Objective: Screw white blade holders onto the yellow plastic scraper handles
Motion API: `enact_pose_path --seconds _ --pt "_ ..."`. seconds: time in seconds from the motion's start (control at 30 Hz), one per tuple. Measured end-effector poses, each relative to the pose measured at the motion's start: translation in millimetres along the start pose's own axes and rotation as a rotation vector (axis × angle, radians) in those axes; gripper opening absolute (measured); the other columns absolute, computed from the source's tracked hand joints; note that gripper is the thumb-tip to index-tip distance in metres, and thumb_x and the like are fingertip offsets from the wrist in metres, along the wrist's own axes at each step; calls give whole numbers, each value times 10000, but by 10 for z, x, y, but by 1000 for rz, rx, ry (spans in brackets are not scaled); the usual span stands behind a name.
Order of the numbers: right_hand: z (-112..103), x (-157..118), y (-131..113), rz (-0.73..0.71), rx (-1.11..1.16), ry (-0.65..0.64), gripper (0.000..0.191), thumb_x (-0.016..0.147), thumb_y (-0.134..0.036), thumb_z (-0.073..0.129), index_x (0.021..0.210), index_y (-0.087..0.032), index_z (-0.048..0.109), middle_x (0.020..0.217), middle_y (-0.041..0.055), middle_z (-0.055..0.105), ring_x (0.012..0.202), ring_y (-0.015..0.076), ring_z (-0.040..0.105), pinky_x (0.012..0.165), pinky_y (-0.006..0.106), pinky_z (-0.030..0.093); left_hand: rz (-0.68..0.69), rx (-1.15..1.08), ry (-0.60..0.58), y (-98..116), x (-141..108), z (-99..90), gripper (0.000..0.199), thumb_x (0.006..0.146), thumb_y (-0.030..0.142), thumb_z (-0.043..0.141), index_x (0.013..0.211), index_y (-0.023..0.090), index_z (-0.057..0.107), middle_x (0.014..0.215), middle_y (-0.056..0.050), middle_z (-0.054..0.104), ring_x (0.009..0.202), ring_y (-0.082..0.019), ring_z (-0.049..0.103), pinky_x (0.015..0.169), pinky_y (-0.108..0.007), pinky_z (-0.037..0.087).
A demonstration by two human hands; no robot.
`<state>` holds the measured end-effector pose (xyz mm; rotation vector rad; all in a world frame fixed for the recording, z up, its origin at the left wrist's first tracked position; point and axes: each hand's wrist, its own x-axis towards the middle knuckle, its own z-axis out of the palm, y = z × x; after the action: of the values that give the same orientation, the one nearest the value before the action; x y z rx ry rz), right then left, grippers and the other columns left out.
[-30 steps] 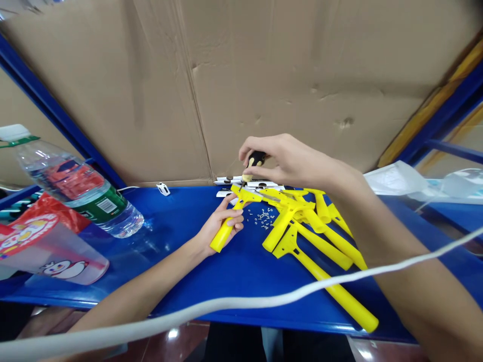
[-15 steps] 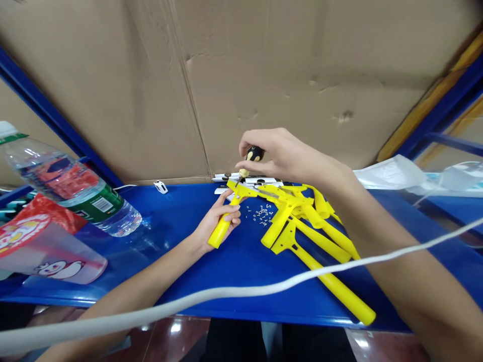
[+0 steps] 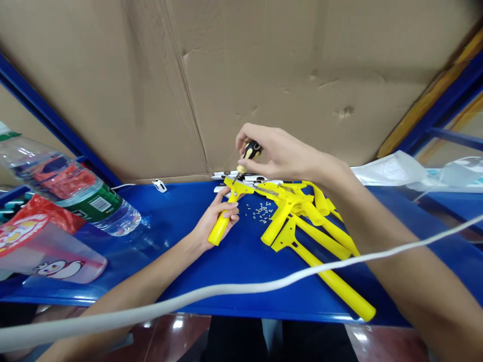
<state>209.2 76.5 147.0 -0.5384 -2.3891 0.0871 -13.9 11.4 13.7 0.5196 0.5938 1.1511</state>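
Note:
My left hand (image 3: 215, 221) is wrapped round the handle of a yellow scraper-like tool (image 3: 222, 226), its head pointing up and away. Between the thumb and fingers of my right hand (image 3: 264, 148) is a black and cream screwdriver (image 3: 249, 153), tilted, with its tip down at the head of that yellow tool. Just right of my left hand, several small screws (image 3: 263, 212) lie scattered on the blue table (image 3: 234, 271). Several more yellow tools (image 3: 328, 281) are piled to the right, beneath my right forearm. White and black pieces (image 3: 264, 179) lie behind the tool head.
At the left lie a water bottle (image 3: 94, 198) and a plastic cup (image 3: 56, 251), near a red bag (image 3: 49, 211). A white cable (image 3: 241, 288) crosses the near foreground. Cardboard (image 3: 264, 75) stands behind the table, and a white plastic bag (image 3: 388, 171) lies at the back right.
The screwdriver leans more to the right, and the fingers of my right hand have shifted round its handle. My left hand keeps its hold on the yellow tool.

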Motion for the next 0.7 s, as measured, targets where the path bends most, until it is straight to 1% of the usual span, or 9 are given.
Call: enact_pose_path --seconds 0.1,0.2,0.27,0.37,0.43,0.5,0.57,0.63,0.7 --pt "12 -4 -8 13 54 -6 174 979 -227 744 1108 -243 629 1095 47 766 945 232 692 846 374 502 7 -3 -3 4 7 -8 626 832 -97 749 1311 285 625 1325 -49 748 498 37 475 564 -141 515" --pt "28 7 7 12 11 46 183 995 -323 781 1061 -250 627 962 14 744 831 218 651 793 376 477 9 -2 -10 9 -3 1 629 833 -95 750 1311 295 628 1323 -39 748 499 37 476 560 -139 516" --pt "31 9 15 12 -24 63 232 981 -366 804 1077 -252 626 1016 30 745 853 228 645 803 387 483 1 -2 -9 8 -10 9 628 835 -98 741 1311 296 626 1325 -39 750 494 38 474 558 -141 516" --pt "22 3 5 39 44 36 243 953 -316 811 1108 -255 633 1123 61 766 942 250 677 837 401 517 0 -7 0 10 -9 14 619 842 -103 726 1308 289 619 1322 -44 754 489 38 473 558 -142 515" --pt "18 -1 -6 62 86 29 234 946 -308 818 1083 -256 636 1058 43 776 923 247 689 827 396 524 8 -11 0 19 -6 16 625 846 -104 723 1320 289 613 1329 -52 756 493 34 477 557 -144 514" --pt "20 -3 -10 71 61 63 253 946 -351 834 1062 -255 630 977 20 763 883 241 684 817 396 519 16 -11 3 31 -7 24 651 846 -100 724 1352 294 611 1350 -61 755 497 32 478 554 -144 511" --pt "21 -4 -8 61 24 85 287 938 -369 843 1091 -258 627 1039 34 764 933 255 686 850 412 525 17 -5 21 42 -14 36 683 833 -98 726 1376 301 615 1359 -56 754 493 35 466 550 -142 505" --pt "18 -6 -9 59 52 61 277 945 -331 824 1123 -263 624 1132 55 770 993 265 689 879 423 539 13 3 40 47 -22 47 703 814 -96 732 1382 305 624 1351 -45 755 488 37 453 550 -142 504" --pt "15 -6 -12 67 92 49 264 946 -305 816 1116 -264 619 1102 50 772 964 257 689 862 418 546 14 14 36 44 -29 50 711 805 -92 745 1384 303 628 1336 -40 756 488 37 449 552 -145 505"
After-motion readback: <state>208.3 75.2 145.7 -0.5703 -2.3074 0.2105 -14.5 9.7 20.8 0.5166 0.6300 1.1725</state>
